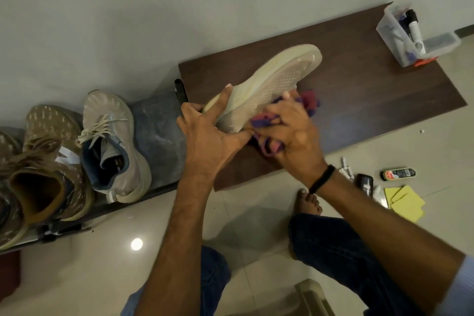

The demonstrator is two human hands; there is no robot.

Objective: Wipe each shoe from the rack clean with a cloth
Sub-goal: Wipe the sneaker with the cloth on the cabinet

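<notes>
A beige sneaker (272,79) is held tilted above the dark wooden board (372,100), its pale sole turned up toward me. My left hand (210,131) grips its heel end, fingers spread along the side. My right hand (289,128) clutches a red and purple cloth (307,101) bunched against the shoe's lower side. On the low rack (159,126) to the left stands the matching beige sneaker (112,146), and beside it a brown patterned pair (46,161).
A clear plastic box (415,38) with polish bottles sits on the board's far right corner. On the tiled floor at right lie yellow sponges (405,200), a dark polish tin (397,174) and small bottles. My bare foot (307,202) and jeans-clad knees are below.
</notes>
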